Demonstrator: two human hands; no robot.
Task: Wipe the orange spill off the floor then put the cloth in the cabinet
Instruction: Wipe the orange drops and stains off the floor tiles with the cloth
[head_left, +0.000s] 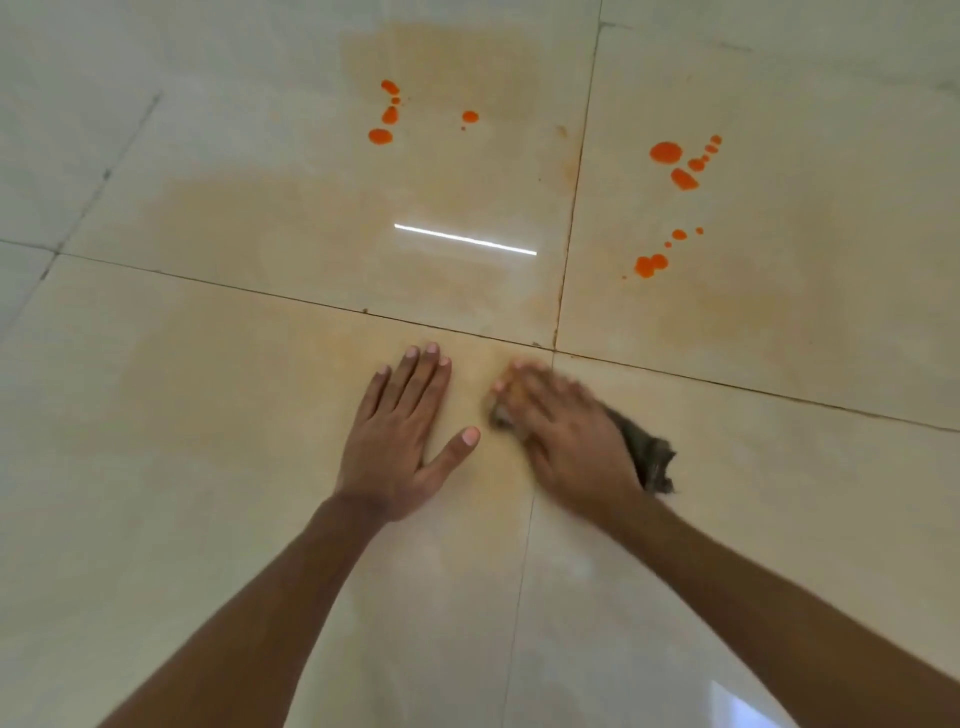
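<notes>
- Now the right hand (566, 436) presses flat on the cloth (649, 457).
- The left hand (400, 431) rests wide open on the floor (208, 415).
- The cloth looks soft and light; grab a bunch.

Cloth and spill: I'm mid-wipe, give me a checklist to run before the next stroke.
1. The cloth under the right hand, on the floor: ok.
2. The left hand flat on the floor, apart from the cloth: ok.
3. The left orange drops wiped: not ok.
4. The right orange drops wiped: not ok.
5. The orange film on the tiles gone: not ok.
6. Way to the cabinet: cannot tell, it is out of view.
</notes>
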